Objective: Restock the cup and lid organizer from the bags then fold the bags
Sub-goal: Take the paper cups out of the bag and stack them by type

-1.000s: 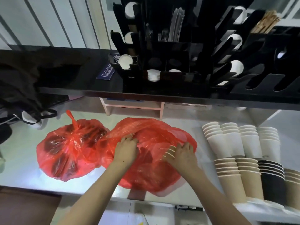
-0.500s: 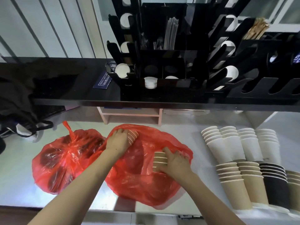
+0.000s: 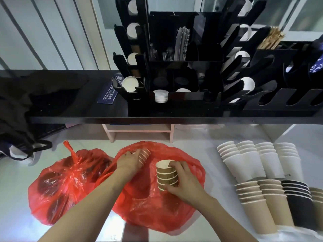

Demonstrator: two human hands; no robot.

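While both hands work in the open red bag (image 3: 153, 212), I see each one holding a stack of cups.

My right hand (image 3: 183, 180) curls its fingers and thumb round a short brown ribbed stack (image 3: 165, 175), upright, just above the bag's middle. My left hand (image 3: 129, 162) grips a second stack (image 3: 144, 155) lying tilted at the bag's far edge, partly under the plastic. A tied red bag (image 3: 64, 186) touches the open one on its left. White stacks (image 3: 258, 159) and brown and black stacks (image 3: 272, 203) lie on the counter (image 3: 15, 189) to the right. The black organizer (image 3: 185, 81) stands on the far shelf, white lids (image 3: 160, 96) in a near slot.
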